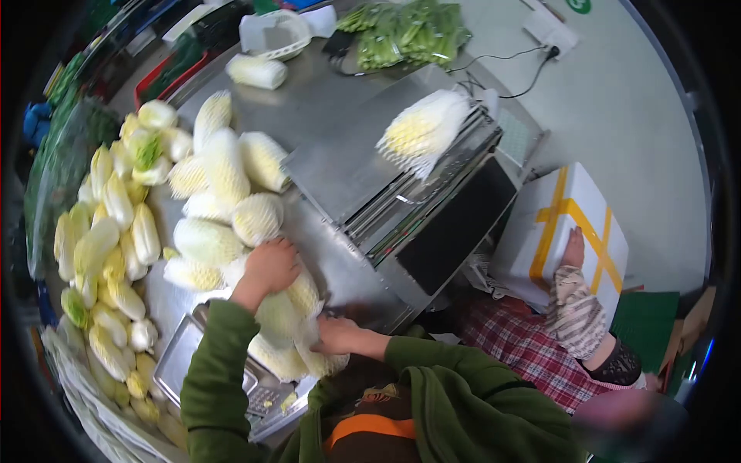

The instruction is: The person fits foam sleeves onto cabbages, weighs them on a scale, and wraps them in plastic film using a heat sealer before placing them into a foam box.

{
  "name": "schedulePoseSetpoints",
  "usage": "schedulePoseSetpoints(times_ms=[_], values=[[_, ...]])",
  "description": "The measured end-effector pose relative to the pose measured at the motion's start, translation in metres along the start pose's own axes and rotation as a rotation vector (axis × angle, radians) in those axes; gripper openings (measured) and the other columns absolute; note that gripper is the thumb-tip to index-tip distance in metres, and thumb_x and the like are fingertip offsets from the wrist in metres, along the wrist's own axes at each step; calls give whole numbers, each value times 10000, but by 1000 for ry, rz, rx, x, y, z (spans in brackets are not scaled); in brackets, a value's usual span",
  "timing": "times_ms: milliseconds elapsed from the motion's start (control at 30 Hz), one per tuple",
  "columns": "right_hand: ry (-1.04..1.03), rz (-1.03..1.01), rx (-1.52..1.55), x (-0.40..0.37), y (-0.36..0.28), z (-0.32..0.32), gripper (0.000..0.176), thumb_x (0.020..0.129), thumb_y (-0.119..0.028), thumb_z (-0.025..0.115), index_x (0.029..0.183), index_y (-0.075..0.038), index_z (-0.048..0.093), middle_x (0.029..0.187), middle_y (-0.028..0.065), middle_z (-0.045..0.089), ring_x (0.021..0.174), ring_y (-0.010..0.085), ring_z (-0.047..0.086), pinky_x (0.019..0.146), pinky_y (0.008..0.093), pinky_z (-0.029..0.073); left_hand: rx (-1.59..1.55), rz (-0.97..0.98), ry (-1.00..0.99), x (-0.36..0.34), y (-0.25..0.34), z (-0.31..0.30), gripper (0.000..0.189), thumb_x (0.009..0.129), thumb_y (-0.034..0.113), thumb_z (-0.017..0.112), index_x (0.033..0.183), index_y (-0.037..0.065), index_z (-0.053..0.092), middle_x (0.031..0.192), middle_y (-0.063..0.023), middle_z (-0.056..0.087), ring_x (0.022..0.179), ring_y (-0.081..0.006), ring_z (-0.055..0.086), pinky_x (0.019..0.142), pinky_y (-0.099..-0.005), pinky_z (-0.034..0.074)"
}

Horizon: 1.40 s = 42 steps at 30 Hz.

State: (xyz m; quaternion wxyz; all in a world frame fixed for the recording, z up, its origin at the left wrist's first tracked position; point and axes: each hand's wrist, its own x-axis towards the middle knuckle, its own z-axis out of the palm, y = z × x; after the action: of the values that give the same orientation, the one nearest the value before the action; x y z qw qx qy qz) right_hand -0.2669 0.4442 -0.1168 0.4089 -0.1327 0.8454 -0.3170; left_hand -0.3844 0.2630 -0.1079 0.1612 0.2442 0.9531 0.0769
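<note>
My left hand (270, 265) lies over the near end of a pile of napa cabbages, its fingers bent round one sleeved in white foam net. Closer to my body, my right hand (337, 336) grips the side of another netted napa cabbage (310, 349); its fingertips are partly hidden. Between my arms lie more cabbages, among them a pale one (278, 318). Beyond my left hand, several netted cabbages (225, 166) are heaped on the metal table (320, 258).
Bare cabbages (116, 201) crowd the left side, beside a metal tray (179, 356). A wrapping machine (432, 224) carries one netted cabbage (428, 127). Bagged greens (405, 35) and a white basket (278, 37) stand at the back. At right a co-worker's hand (573, 248) touches a taped white box (540, 231).
</note>
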Motion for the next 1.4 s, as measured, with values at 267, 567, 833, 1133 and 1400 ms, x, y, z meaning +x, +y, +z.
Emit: schedulePoseSetpoints(times_ms=[267,567,833,1133,1400], values=[[1113,-492,858,-37,66,-319,178,919,-106,606,1069,-11,617,974,78,660,883,140,627,774,245,489,-1570,-536,631,11,62,7,413,991,295,520,1272,-5,548,1208,-152,616,1015,-272,630,863,-390,505],[958,264,633,22,283,-469,795,911,-687,381,1037,32,696,1019,224,664,1013,312,599,928,375,419,-1935,-690,554,35,125,9,806,994,586,293,1470,-62,236,1532,-194,278,1406,-290,299,1116,-423,291],[1078,255,505,23,280,-423,743,927,-629,428,1129,46,664,1129,222,644,1097,311,578,962,345,400,-2043,-720,459,2,119,-10,885,955,658,284,1512,-11,125,1582,-152,155,1460,-269,141,1122,-486,231],[887,139,578,18,270,-400,677,932,-573,488,1049,67,678,1005,135,683,946,181,612,854,304,458,-2102,-701,744,-40,98,12,565,1011,415,414,1371,-20,435,1357,-140,507,1253,-239,469,1044,-423,361],[617,102,269,-46,254,-416,491,860,-375,694,1084,56,625,908,88,678,731,140,628,687,287,505,-1305,-781,941,-69,175,25,160,955,167,601,937,8,608,830,-30,606,720,-85,566,632,-216,441]])
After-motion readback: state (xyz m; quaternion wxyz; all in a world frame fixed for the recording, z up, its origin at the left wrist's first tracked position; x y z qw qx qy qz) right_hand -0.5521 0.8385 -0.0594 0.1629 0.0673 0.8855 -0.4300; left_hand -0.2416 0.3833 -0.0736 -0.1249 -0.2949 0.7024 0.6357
